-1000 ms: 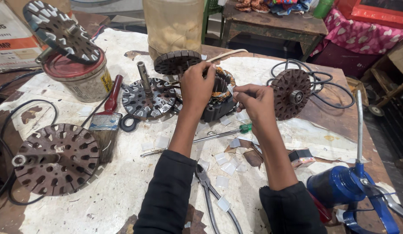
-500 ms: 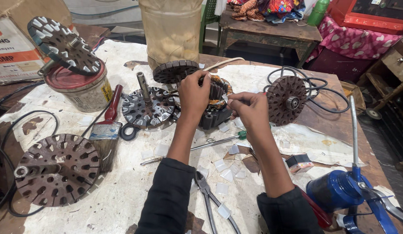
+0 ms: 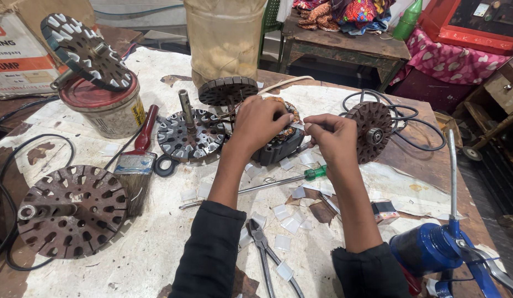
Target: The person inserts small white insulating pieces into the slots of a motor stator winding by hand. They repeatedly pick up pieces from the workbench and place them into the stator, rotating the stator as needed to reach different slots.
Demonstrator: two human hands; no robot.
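- Four slotted metal discs lie around the tabletop (image 3: 157, 259): one large rusty disc (image 3: 71, 211) at lower left, one tilted on a paint tin (image 3: 104, 107) at upper left, one with an upright shaft (image 3: 191, 134) left of centre, one wired disc (image 3: 372, 131) at right.
- One paintbrush (image 3: 136, 165) lies handle-up between tin and shaft disc.
- One pair of pliers (image 3: 267, 256) lies at lower centre among many small white slips.
- One screwdriver (image 3: 256, 185) lies with its long axis left-right, green handle to the right.
- The left hand (image 3: 260, 126) clamps down over the motor stator (image 3: 278, 144) at centre, its wound face upward.
- The right hand (image 3: 332, 136) pinches a small slip at the stator's right edge.
- One blue tool (image 3: 433, 248) sits at lower right.
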